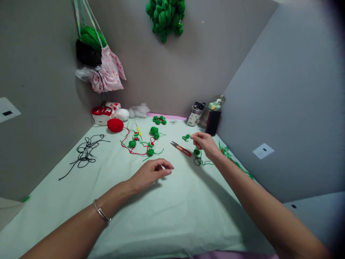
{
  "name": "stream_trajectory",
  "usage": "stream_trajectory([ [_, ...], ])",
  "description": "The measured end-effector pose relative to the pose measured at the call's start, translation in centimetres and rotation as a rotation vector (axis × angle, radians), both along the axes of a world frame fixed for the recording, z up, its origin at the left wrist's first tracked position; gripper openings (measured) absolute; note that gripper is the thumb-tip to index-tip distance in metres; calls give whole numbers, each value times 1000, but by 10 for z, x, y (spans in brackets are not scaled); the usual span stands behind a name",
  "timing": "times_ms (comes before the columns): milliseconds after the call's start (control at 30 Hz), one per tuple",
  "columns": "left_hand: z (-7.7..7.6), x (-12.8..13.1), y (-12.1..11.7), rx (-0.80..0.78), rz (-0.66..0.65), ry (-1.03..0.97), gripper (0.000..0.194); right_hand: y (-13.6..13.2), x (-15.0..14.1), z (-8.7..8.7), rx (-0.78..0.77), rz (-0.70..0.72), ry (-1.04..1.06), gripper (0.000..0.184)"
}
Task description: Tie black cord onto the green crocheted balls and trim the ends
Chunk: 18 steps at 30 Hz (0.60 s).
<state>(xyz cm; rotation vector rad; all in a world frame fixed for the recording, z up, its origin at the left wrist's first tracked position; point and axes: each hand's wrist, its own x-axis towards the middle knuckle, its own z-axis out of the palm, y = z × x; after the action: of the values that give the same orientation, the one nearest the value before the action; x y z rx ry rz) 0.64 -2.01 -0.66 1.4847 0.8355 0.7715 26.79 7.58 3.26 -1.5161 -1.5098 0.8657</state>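
My right hand (204,143) reaches far over the table with thumb and fingers pinched together. Right at its fingertips is a small green crocheted piece (185,137); I cannot tell whether the fingers hold its yarn. My left hand (152,174) hovers palm down over the cloth, thumb and fingers apart, holding nothing. Between the hands lie orange-handled thread snips (183,149), blades pointing left. A green yarn ball (196,151) and a dark cord loop (198,161) are below the right hand. Beyond the left hand, green balls (150,152) join a red yarn strand (134,153).
A yellow-handled crochet hook (138,131), red yarn (115,125) and black cord (84,154) are on the left. At the back stand a tin of pens (194,116) and a dark phone (213,123). Green yarn scraps (234,160) lie along the right edge. Bags (107,72) hang above.
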Motion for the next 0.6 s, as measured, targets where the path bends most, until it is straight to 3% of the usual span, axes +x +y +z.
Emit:
stream_trajectory([
  [167, 0, 0, 0, -30, -4, 12, 25, 45, 7, -28, 64, -122, -234, 15],
  [333, 2, -1, 0, -33, -6, 39, 27, 62, -3, -48, 114, -159, -549, 3],
  [600, 3, -2, -1, -38, -2, 39, 26, 72, -6, -37, 24, -67, -867, 12],
])
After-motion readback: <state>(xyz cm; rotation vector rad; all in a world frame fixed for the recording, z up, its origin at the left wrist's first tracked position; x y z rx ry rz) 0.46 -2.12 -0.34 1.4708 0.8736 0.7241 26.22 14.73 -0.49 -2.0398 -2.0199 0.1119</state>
